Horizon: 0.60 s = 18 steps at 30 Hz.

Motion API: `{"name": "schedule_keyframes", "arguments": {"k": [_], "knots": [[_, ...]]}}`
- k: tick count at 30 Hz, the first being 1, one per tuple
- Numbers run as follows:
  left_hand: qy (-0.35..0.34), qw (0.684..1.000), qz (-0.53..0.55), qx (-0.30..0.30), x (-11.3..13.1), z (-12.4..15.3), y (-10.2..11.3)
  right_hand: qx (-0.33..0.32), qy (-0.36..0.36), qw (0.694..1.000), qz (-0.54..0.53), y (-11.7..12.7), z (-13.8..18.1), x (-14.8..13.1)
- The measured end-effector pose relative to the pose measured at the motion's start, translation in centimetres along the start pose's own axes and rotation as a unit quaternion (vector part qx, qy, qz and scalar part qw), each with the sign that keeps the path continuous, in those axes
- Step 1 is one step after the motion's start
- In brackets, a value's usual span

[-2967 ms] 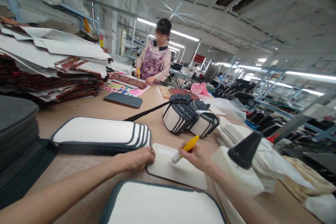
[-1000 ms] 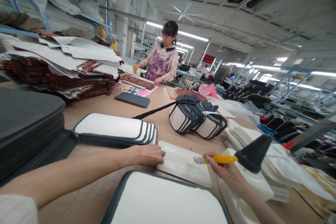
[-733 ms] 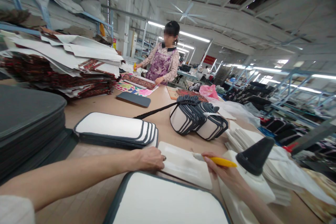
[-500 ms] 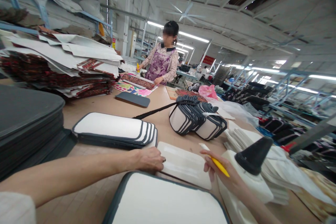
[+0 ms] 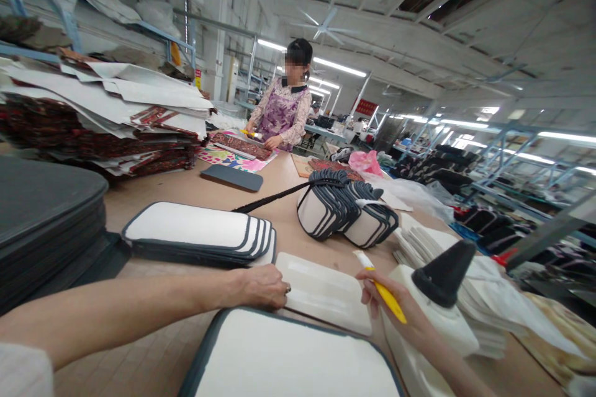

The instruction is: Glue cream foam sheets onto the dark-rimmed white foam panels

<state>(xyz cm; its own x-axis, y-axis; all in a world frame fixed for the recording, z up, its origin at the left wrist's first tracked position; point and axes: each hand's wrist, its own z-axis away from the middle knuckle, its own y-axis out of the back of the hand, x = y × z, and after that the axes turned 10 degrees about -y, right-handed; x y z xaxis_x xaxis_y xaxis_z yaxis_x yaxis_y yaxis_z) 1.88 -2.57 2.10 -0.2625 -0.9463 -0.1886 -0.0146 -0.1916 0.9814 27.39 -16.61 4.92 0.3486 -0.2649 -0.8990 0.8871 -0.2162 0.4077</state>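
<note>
My left hand (image 5: 263, 285) is closed, knuckles up, at the left edge of a glossy cream panel (image 5: 326, 291); its fingertips are hidden. In my right hand (image 5: 386, 298), a brush (image 5: 390, 303) with a yellow handle is held over the panel's right end, its whitish tip pointing up and away. Below the panel lies a larger white board with a dark edge (image 5: 298, 360). A stack of white, dark-edged pads (image 5: 190, 223) sits beyond my left forearm. Close to my right wrist stands a whitish container (image 5: 433, 329) with a black cone (image 5: 444, 273) on it.
Large dark sheets (image 5: 46, 211) are piled at left, with white and red-patterned sheets (image 5: 116, 111) behind. A strap-tied bundle of pads (image 5: 335, 205) lies mid-table. Stacked pale sheets (image 5: 419, 242) lie at right. Across the table a co-worker (image 5: 284, 105) handles patterned pieces.
The view has shifted slightly. My left hand stays at the panel's edge, and my right hand keeps the brush nearly in place. The co-worker's yellow-handled tool has tilted lower.
</note>
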Motion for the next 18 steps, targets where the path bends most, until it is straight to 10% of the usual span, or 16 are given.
{"name": "schedule_keyframes", "arguments": {"k": [9,18], "knots": [[0.123,0.989,0.046,0.065,-2.1,0.0,0.7,0.035,0.062,0.978,0.196,-0.1,0.2,1.9],[0.351,0.887,0.085,0.287,-7.4,-0.6,5.1,0.212,0.11,0.941,0.242,1.1,-2.6,1.9]]}}
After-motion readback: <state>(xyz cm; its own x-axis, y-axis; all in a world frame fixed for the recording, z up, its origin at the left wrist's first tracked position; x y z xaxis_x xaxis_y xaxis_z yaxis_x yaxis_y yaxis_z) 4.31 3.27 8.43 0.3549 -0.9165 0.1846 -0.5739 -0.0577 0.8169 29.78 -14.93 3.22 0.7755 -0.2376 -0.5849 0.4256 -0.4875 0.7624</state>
